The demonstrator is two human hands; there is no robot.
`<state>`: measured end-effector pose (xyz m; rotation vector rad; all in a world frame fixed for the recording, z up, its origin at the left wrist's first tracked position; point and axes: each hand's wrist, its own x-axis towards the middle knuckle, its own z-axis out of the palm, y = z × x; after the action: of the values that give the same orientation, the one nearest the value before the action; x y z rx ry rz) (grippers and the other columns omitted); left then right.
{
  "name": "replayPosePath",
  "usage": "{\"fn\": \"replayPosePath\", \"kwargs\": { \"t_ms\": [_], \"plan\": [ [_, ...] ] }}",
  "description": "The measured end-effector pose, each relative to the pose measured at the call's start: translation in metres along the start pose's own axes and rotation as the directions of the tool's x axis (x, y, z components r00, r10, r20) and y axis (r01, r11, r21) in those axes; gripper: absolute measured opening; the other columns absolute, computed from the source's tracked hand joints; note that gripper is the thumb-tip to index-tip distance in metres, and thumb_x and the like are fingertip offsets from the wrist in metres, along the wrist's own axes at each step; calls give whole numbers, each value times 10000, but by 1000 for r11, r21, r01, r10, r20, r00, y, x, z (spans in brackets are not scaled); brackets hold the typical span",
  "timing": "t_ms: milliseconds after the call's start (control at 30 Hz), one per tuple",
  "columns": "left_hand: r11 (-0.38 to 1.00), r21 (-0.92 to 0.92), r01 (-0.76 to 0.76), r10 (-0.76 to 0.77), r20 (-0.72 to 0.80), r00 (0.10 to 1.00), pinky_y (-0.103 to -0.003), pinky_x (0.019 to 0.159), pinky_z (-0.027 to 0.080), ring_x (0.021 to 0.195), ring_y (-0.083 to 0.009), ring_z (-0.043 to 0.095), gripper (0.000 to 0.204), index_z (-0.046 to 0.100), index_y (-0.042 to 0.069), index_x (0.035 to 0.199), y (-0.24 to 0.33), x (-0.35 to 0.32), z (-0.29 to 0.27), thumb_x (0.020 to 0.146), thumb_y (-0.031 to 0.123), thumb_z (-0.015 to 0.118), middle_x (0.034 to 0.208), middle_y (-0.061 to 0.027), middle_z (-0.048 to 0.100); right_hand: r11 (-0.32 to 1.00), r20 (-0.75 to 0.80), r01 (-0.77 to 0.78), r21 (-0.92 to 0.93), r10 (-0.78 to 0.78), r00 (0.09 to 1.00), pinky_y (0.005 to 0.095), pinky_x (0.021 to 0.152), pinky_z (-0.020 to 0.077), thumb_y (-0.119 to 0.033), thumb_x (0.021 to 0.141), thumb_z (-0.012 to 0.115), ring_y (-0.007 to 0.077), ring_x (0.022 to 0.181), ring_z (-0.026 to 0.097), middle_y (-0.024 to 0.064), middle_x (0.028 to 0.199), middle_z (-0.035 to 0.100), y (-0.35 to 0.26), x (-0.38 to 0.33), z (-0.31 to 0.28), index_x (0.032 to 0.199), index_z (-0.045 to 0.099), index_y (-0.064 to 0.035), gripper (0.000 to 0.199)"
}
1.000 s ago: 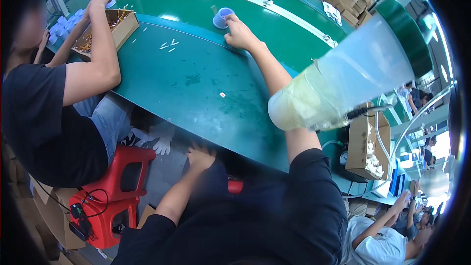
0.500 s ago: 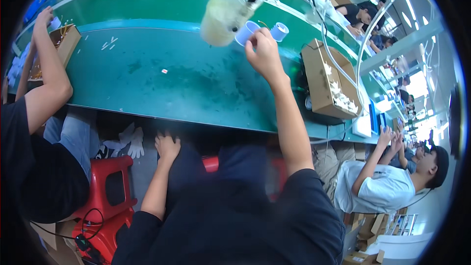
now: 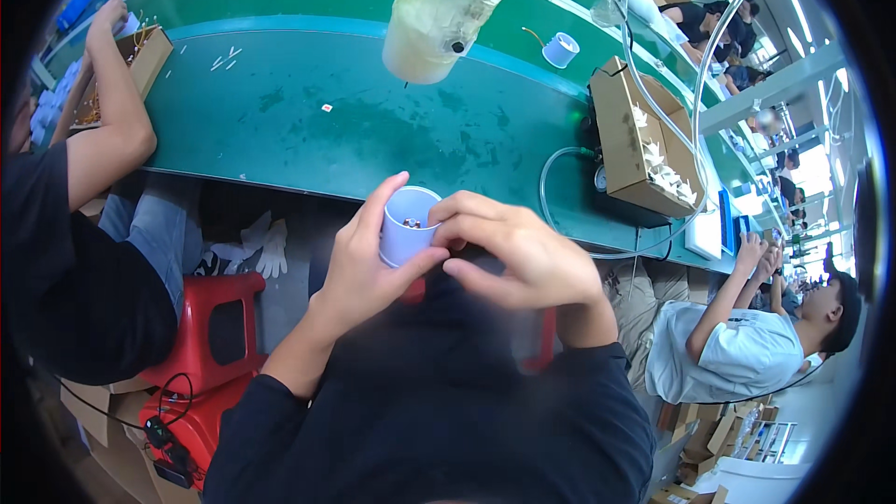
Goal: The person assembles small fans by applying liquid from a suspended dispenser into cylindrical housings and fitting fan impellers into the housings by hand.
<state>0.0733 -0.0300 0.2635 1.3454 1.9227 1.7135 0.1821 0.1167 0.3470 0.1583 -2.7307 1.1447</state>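
A pale lavender plastic cup-shaped housing (image 3: 403, 245) is held upright in front of my body, above the table's near edge. My left hand (image 3: 359, 257) wraps round its left side, with the thumb across the lower front. Small metallic parts (image 3: 412, 223) show inside its open top. My right hand (image 3: 513, 247) is closed at the right side of the rim, its curled fingertips touching there. Whatever those fingers pinch, if anything, is hidden. A similar pale housing (image 3: 560, 51) with a short yellow wire stands on the green belt at the back.
A yellowish taped cylinder (image 3: 427, 23) with a black cable hangs over the green table (image 3: 280, 149). At right is a cardboard box (image 3: 635, 154) of white parts, beside a clear hose (image 3: 544, 191). Co-workers sit on both sides; a red stool (image 3: 219, 317) stands left.
One of the two housings at the back has been brought to my body. My left hand has risen from my lap to hold it. My right hand has drawn back with it.
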Motion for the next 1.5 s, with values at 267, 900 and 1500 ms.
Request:
{"fn": "replayPosePath", "kwargs": {
  "t_ms": [267, 900, 1500],
  "plan": [
    [991, 9, 131, -126, -236, 964, -313, 751, 474, 864, -254, 606, 676, 386, -41, 1216, -19, 2, -3, 680, 170, 740, 996, -173, 578, 885, -431, 388, 257, -255, 866, 337, 876, 405, -212, 680, 749, 206, 1064, 506, 99, 1163, 522, 51, 83, -44, 1235, 377, -5, 700],
    [891, 192, -411, 454, -357, 816, -335, 696, 491, 870, -293, 573, 767, 375, 166, 1243, 0, 36, 8, 597, 14, 759, 1049, -158, 518, 709, -406, 397, 583, -169, 898, 459, 914, 398, -291, 703, 673, 370, 1065, 506, 278, 1181, 457, 23, 71, -13, 1250, 317, 88, 755],
    [872, 217, -440, 490, -365, 792, -336, 679, 496, 866, -293, 565, 754, 395, 163, 1220, 9, 38, 13, 579, 1, 758, 1036, -151, 515, 723, -410, 415, 552, -198, 891, 484, 928, 376, -293, 729, 662, 398, 1092, 478, 302, 1192, 435, 23, 63, -16, 1265, 285, 87, 757]
  ]
}}
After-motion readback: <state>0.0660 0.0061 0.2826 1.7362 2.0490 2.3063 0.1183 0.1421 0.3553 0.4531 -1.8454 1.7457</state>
